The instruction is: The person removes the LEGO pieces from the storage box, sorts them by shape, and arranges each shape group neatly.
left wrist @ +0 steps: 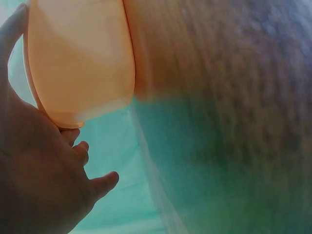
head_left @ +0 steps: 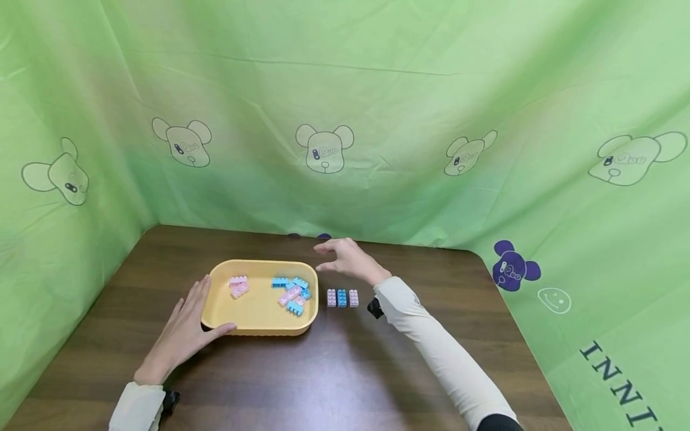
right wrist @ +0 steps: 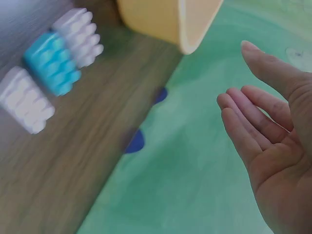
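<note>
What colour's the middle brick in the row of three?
The middle brick is blue, clearest in the right wrist view.

Off-white left sleeve (head_left: pixel 136 407), matching right sleeve (head_left: pixel 439 347), wrinkled. Black left wrist device (head_left: pixel 170 402), black right wrist device (head_left: pixel 375 307). Black band (head_left: pixel 499 423) circles right sleeve. Left hand (head_left: pixel 183 328), right hand (head_left: pixel 350 261) are bare.

Green fabric (head_left: pixel 399 96) with outlined bear heads (head_left: pixel 325 157) hangs from nine o'clock through twelve to four, where dark lettering (head_left: pixel 625 394) shows. At six, a brown wood-grain table (head_left: pixel 242 377) catches pale glare (head_left: pixel 320 386).
</note>
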`<state>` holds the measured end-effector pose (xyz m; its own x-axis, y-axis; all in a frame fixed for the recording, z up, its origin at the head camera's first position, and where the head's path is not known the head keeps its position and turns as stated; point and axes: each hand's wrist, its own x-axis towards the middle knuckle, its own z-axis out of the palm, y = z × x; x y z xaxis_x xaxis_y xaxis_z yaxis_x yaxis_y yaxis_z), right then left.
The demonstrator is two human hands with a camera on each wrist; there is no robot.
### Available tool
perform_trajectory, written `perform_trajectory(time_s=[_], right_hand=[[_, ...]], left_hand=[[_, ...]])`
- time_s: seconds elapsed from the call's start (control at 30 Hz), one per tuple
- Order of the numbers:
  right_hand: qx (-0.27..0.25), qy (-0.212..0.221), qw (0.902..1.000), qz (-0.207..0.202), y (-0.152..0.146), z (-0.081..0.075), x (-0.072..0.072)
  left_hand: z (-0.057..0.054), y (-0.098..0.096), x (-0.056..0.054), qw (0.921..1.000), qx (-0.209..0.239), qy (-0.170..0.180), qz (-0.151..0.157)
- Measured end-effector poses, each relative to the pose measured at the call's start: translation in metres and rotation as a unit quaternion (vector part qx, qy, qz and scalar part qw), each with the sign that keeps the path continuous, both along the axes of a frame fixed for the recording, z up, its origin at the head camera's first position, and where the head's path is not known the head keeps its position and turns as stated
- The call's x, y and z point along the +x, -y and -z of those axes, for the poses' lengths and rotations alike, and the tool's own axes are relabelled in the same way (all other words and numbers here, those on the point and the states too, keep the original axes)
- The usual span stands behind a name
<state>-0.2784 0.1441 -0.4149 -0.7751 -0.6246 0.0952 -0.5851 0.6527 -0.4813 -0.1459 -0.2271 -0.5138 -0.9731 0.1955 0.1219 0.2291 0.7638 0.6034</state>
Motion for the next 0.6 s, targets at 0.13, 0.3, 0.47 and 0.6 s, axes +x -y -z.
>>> perform_trajectory(time_s=[0.13,0.3,0.47,0.6], right_hand=[[-0.001,0.006,0.9999,-0.015,0.022,-0.006,-0.001],[-0.012,0.021,0.9991,-0.036,0.048,-0.009,-0.004],[-0.001,0.029,0.9981,-0.054,0.077,-0.01,-0.007],[-0.011,0.055,0.9964,-0.064,0.1,-0.008,-0.01]], left_hand=[[0.001,0.0,0.001,1.0,0.004,0.001,-0.002],[0.001,0.0,0.0,1.0,0.003,0.003,0.001],[0.002,0.0,0.001,1.0,0.0,0.002,0.0],[0.001,0.0,0.001,1.0,0.004,0.002,0.001]])
